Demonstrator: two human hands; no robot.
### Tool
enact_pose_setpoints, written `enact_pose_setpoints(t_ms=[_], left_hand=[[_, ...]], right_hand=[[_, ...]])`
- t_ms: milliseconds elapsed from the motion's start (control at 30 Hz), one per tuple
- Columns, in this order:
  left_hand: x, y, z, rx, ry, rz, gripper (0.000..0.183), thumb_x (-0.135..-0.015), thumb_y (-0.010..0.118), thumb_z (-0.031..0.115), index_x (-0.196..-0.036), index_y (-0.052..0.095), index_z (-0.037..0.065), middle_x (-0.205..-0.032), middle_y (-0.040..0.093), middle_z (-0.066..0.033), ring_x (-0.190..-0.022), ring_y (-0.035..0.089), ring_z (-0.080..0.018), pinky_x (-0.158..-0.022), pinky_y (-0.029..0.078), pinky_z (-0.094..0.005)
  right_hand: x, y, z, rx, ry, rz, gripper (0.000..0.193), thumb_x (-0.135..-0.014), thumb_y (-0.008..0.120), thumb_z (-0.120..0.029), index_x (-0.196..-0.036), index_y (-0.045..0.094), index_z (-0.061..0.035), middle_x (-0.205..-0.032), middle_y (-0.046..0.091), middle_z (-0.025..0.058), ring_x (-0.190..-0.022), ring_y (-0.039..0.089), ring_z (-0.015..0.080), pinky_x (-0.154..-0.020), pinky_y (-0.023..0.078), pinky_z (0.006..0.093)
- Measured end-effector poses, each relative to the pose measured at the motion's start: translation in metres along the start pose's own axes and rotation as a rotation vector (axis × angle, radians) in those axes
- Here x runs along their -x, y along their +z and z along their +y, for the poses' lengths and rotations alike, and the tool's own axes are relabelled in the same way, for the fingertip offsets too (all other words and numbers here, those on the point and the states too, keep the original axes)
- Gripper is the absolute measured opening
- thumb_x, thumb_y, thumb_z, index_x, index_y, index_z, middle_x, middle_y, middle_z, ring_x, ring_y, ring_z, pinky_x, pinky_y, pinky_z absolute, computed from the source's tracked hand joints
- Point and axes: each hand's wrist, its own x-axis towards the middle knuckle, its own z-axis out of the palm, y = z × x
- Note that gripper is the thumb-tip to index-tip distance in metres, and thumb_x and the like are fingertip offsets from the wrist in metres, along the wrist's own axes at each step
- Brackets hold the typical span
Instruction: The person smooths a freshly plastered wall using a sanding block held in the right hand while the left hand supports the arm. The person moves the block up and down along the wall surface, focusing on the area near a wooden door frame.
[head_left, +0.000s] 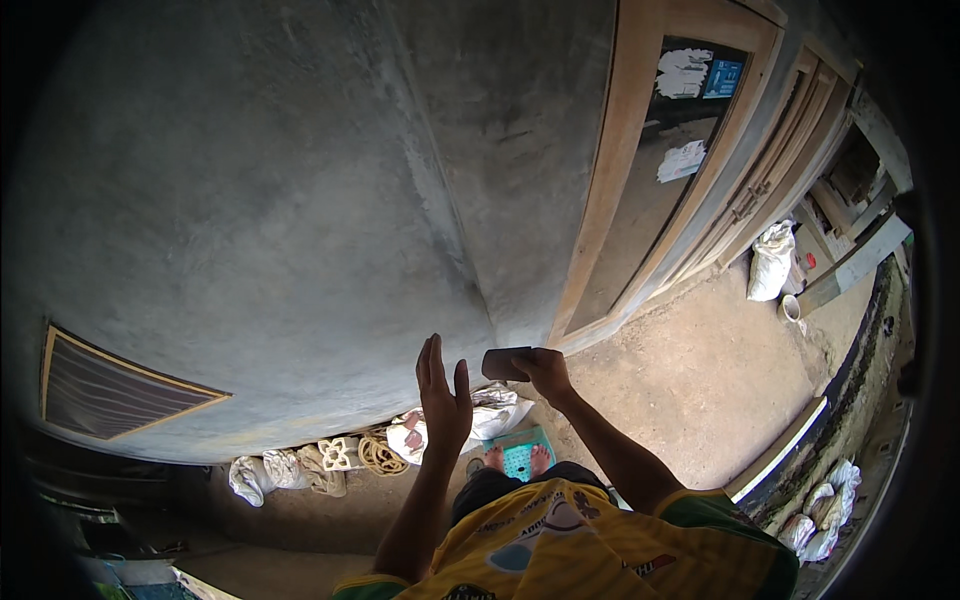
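The tan floor (690, 410) carries white sacks (508, 415), a coiled rope (382, 456), a pale openwork block (339, 454) and a teal perforated platform (517, 462).

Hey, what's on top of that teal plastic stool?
Two bare feet stand on the teal plastic stool, its perforated top showing between them. The dark clothing covers its near part, so anything resting there can't be seen.
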Motion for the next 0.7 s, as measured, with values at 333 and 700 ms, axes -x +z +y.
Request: enact_pose_setpoints(t_ms=[333,700], left_hand=[[0.085,0.026,-0.127,0.414,-0.696,-0.58,0.081,-0.092,0.077,0.027,-0.155,0.037,-0.005,-0.156,0.047,-0.0256,-0.146,0.044,-0.0379,-0.119,0.037,-0.0487],[0.034,0.008,-0.055,1.327,-0.659,0.108,0.015,-0.099,0.068,0.003,-0.114,0.067,0.002,-0.106,0.07,-0.0044,-0.096,0.066,-0.0127,-0.09,0.054,-0.0296]], right_hand=[[0.003,0.025,-0.032,-0.693,-0.035,-0.165,0.009,-0.095,0.076,-0.01,-0.094,0.068,-0.0046,-0.093,0.071,0.0041,-0.088,0.072,0.0163,-0.083,0.059,0.0314],[0.018,-0.01,-0.048,0.045,0.186,-0.45,0.037,-0.102,0.067,-0.028,-0.11,0.072,0.008,-0.1,0.077,0.019,-0.1,0.076,0.0261,-0.091,0.06,0.0369]])
